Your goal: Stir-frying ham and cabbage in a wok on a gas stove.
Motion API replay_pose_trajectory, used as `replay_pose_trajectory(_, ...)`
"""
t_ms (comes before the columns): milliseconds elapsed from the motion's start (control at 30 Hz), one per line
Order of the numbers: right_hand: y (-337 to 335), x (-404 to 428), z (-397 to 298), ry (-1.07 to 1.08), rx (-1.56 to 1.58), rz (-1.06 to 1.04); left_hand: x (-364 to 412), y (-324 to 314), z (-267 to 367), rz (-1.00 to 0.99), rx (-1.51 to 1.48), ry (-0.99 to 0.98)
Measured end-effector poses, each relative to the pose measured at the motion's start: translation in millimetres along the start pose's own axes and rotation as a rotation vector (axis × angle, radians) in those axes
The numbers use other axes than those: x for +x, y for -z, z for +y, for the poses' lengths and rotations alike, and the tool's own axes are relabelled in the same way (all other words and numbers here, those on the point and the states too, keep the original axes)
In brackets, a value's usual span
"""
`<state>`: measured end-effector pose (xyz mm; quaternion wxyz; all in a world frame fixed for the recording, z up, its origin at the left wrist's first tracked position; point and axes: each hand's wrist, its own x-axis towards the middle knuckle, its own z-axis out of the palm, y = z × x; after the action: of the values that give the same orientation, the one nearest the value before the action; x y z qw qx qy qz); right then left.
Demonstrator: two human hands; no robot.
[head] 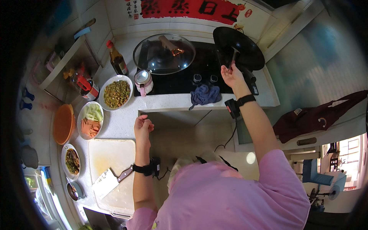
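My right hand (232, 75) is at the stove's right end, its fingers closed around the lower end of a metal utensil handle (235, 54). That utensil reaches into a black wok (253, 54), and its far end is hard to make out. The wok's dark handle (250, 75) sticks out just right of my hand. Over the counter's front edge, my left hand (143, 126) hangs with loosely curled fingers and nothing visible in it. Below it on the left, a cleaver (106, 182) lies on a pale cutting board (115, 152).
A glass lid (149, 54) rests on the black cooktop (178, 86), beside a seasoning jar (143, 83) and a crumpled blue cloth (205, 95). Leftward stand a sauce bottle (118, 61), a plate of chopped green vegetables (116, 93), a plate of sliced food (92, 120) and an orange basin (63, 123).
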<state>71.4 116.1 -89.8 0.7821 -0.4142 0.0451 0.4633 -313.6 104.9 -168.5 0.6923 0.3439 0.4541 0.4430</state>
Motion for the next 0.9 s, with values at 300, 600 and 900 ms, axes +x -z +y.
replay_pose_trajectory(300,-32.1,-34.8,-56.0,0.029,-0.060,-0.116,-3.8,1.8,-1.6,0.005,0.009,0.013)
replay_pose_trajectory(600,13.7,-93.9,-173.5,0.011,-0.277,-0.226,5.2,-39.5,-7.8,-0.091,0.054,0.018)
replay_pose_trajectory(900,94.5,-15.5,-170.9,-0.166,-0.355,-0.199,-14.1,-103.8,-18.8,-0.087,0.095,-0.003)
